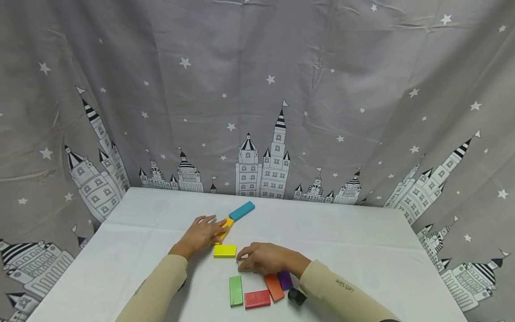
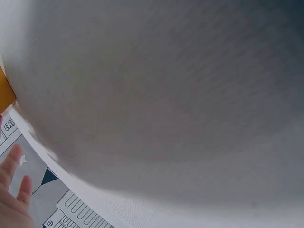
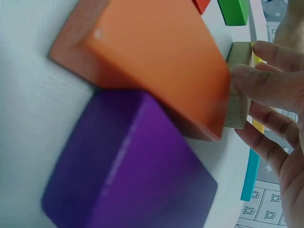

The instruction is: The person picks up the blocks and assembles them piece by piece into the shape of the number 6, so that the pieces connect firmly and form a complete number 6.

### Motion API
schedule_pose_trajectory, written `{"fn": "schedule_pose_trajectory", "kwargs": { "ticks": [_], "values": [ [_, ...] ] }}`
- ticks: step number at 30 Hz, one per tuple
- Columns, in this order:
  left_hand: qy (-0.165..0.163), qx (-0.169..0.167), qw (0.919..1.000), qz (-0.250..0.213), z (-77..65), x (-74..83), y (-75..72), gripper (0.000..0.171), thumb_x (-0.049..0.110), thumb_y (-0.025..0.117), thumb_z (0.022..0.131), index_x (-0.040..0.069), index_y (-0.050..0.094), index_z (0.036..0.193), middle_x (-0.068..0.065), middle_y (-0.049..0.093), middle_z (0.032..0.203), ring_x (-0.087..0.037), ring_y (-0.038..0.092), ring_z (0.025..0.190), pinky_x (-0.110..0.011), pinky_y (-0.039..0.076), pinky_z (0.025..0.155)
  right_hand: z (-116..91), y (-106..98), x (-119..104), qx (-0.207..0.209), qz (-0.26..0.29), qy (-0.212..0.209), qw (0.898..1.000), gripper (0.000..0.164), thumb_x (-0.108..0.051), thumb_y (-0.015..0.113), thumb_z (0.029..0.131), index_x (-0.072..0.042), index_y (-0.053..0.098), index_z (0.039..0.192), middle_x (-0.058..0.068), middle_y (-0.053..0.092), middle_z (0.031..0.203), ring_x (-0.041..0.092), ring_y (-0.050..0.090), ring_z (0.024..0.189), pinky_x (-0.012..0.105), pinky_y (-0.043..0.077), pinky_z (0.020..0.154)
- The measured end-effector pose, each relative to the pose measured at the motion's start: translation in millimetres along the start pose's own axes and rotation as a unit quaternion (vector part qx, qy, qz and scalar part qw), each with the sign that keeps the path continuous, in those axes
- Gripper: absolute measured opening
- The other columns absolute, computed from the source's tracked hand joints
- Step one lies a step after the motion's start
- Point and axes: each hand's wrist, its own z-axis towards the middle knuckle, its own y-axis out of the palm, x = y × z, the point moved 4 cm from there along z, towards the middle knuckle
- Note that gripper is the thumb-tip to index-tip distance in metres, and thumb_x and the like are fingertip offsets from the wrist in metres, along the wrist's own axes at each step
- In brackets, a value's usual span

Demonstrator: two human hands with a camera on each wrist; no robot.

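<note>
In the head view my left hand [image 1: 203,235] lies over an amber block [image 1: 227,225], its thumb at the near end and its fingers across the top. That block's far end meets a blue block [image 1: 242,211]; a yellow block [image 1: 225,251] lies at its near end. My right hand [image 1: 267,258] holds a plain wooden block [image 3: 239,85] between thumb and fingers, right of the yellow one. Under the right wrist lie an orange block [image 1: 274,287] and a purple block [image 1: 285,281], side by side.
A green block [image 1: 236,291] and a red block [image 1: 257,299] lie near the front of the white table [image 1: 354,250]. By the right sleeve is a small black object [image 1: 297,296]. A grey curtain [image 1: 322,89] with printed castles hangs behind.
</note>
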Motion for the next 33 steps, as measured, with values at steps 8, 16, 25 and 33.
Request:
{"fn": "schedule_pose_trajectory", "kwargs": {
  "ticks": [8,16,25,33],
  "values": [
    [0.001,-0.001,1.0,0.005,0.9,-0.8,2.1,0.046,0.028,0.063,0.09,0.021,0.057,0.135,0.0,0.046,0.147,-0.034,0.032,0.139,-0.056,0.019,0.113,-1,4,7,0.007,0.005,0.037,0.999,0.042,-0.009,0.07,0.088,-0.022,0.064,0.128,-0.007,0.053,0.137,0.008,0.05,0.121,0.02,0.039,0.103],
    [-0.003,-0.003,1.0,-0.005,0.1,0.7,0.1,0.046,0.027,0.063,0.09,0.021,0.057,0.135,0.0,0.046,0.147,-0.035,0.032,0.139,-0.056,0.018,0.114,2,1,14,0.025,0.009,0.062,0.998,0.039,-0.012,0.069,0.09,-0.018,0.064,0.128,-0.004,0.053,0.137,0.01,0.052,0.12,0.023,0.041,0.103],
    [0.005,-0.002,1.0,-0.003,-0.3,2.3,-2.0,0.046,0.027,0.063,0.09,0.02,0.058,0.135,-0.001,0.046,0.147,-0.036,0.033,0.139,-0.057,0.019,0.113,8,0,23,0.024,0.018,0.087,0.996,0.039,-0.014,0.068,0.091,-0.017,0.063,0.129,-0.004,0.052,0.138,0.01,0.052,0.12,0.022,0.041,0.103],
    [0.006,0.0,1.0,0.007,-0.9,2.3,-2.0,0.048,0.027,0.064,0.089,0.02,0.056,0.136,-0.001,0.047,0.147,-0.035,0.033,0.138,-0.056,0.02,0.113,10,-2,25,0.032,0.015,0.078,0.996,0.036,-0.014,0.068,0.091,-0.018,0.066,0.127,-0.004,0.054,0.136,0.009,0.053,0.119,0.023,0.041,0.103]
  ]
}}
